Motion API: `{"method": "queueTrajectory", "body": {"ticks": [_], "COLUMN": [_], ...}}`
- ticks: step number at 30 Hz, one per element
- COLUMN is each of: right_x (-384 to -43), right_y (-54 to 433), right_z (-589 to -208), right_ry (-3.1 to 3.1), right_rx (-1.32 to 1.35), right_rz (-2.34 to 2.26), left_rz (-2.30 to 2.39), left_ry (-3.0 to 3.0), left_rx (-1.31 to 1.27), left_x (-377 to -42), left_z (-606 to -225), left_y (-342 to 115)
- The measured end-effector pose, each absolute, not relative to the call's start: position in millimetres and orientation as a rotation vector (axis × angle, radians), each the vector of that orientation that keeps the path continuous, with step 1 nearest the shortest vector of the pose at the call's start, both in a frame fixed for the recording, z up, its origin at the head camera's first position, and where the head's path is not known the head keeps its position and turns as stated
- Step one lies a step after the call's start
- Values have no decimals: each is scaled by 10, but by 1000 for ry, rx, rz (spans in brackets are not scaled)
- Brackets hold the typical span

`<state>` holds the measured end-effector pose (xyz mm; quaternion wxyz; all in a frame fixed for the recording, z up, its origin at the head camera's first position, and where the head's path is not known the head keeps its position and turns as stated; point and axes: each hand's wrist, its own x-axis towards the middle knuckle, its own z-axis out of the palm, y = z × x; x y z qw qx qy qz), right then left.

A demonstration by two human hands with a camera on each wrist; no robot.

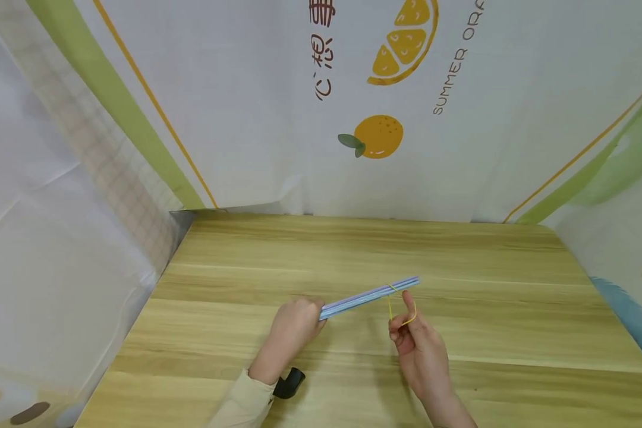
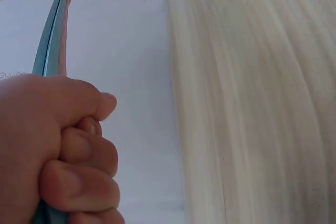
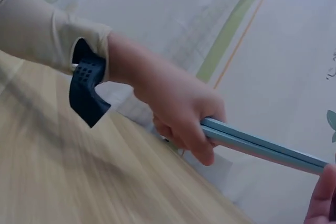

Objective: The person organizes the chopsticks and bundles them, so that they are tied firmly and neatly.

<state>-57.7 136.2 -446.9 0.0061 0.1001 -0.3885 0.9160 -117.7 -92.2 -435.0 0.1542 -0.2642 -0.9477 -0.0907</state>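
Note:
My left hand point(image 1: 296, 324) grips one end of a bundle of slim blue and purple sticks point(image 1: 361, 301), shaped like chopsticks. The bundle slants up to the right, held above the table. Around its far end runs a thin yellow rubber band point(image 1: 390, 309), stretched down to my right hand point(image 1: 424, 359). That hand hooks the band with its fingers, the raised index finger close to the sticks' tips. In the left wrist view, curled fingers point(image 2: 81, 182) wrap the blue sticks point(image 2: 51, 45). At the edge of the right wrist view, only a right fingertip point(image 3: 321, 195) shows beside the sticks' end.
Beneath both hands lies a wood-grain table point(image 1: 235, 261). A white cloth point(image 1: 257, 119) printed with oranges and lettering hangs behind it, and pale patterned cloth point(image 1: 43, 249) covers the sides. A black curved piece point(image 1: 289, 383) is fixed at the left wrist.

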Motion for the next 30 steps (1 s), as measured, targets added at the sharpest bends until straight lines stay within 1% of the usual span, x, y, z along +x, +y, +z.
{"method": "queueTrajectory", "body": {"ticks": [3,6,12,17,23,30], "right_x": [-592,-630,-694,-732,-748,-754], "right_y": [1428,1532,1764,1828,1861,1821], "right_z": [-4423,-4415,-4417,-4375,-4357,-4342], "right_ry": [-1215,-1171,-1162,-1241,-1360,-1562], "right_rx": [181,119,282,386,406,313], "right_rz": [2905,2971,3042,3060,3077,3027], "left_rz": [-259,-253,-193,-156,-167,-149], "left_ry": [-2703,-2694,-2665,-2657,-2670,-2689], "left_rx": [-780,-817,-930,-969,-992,-1017], "left_x": [-1176,-1173,-1196,-1214,-1220,-1222], "left_z": [-4329,-4299,-4252,-4230,-4189,-4149], "left_y": [-931,-953,-998,-1022,-1033,-1031]}}
